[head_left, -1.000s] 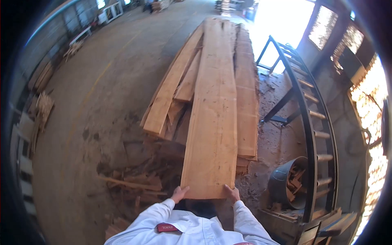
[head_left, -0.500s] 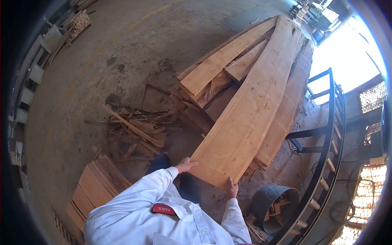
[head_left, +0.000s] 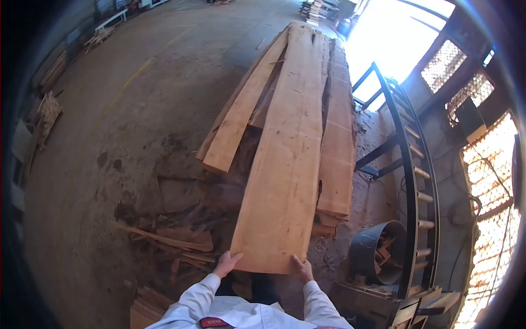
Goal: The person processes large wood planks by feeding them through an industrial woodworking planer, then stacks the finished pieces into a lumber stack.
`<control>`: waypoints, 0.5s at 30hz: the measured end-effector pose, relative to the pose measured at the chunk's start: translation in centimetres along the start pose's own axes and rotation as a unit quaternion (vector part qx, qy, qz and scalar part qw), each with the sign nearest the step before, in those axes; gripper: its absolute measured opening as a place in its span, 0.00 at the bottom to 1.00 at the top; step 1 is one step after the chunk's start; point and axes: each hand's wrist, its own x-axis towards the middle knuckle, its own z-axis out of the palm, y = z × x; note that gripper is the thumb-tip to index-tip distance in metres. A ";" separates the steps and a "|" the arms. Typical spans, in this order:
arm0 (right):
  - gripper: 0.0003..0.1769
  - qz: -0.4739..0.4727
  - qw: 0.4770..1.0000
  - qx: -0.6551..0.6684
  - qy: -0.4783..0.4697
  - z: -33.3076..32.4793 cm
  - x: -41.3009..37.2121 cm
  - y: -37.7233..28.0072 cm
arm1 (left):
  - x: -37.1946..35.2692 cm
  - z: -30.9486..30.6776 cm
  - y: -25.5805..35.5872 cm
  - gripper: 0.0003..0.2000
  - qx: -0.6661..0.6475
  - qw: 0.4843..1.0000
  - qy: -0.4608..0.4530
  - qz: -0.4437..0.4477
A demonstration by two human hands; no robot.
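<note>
A long, wide wooden plank (head_left: 282, 164) stretches away from me over a stack of boards. My left hand (head_left: 227, 264) grips its near left corner, thumb on the top face and fingers hidden below. At the near right corner my right hand (head_left: 302, 268) holds the same plank, thumb also on top. The plank's near end sticks out in front of my body, and its far end lies on the stack. Beneath it to the left is a narrower board (head_left: 241, 129); on the right lies another wide board (head_left: 336, 159) with a rough bark edge.
A black roller conveyor frame (head_left: 412, 181) stands at the right, with a drum (head_left: 378, 251) of wood scraps beside it. Offcuts (head_left: 170, 238) litter the floor at left. Below them is a stack of short boards (head_left: 149, 307). Lattice windows (head_left: 490, 230) line the right wall.
My view has swung to the right, so the plank now points nearly straight ahead. Both hands keep their hold on its near end, and my arms are more evenly stretched forward.
</note>
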 end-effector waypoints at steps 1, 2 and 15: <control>0.31 0.022 1.000 -0.005 -0.014 1.8 -1.2 0.9 | -1.7 -2.7 0.4 0.35 -0.028 1.000 -0.008 -0.006; 0.31 0.046 0.998 -0.030 -0.018 3.9 -2.7 1.3 | -3.7 -6.3 2.4 0.35 -0.057 0.998 -0.015 -0.011; 0.34 0.154 0.988 0.019 -0.021 14.2 -14.4 -0.8 | -7.8 -14.6 -4.5 0.39 0.003 0.998 -0.009 -0.069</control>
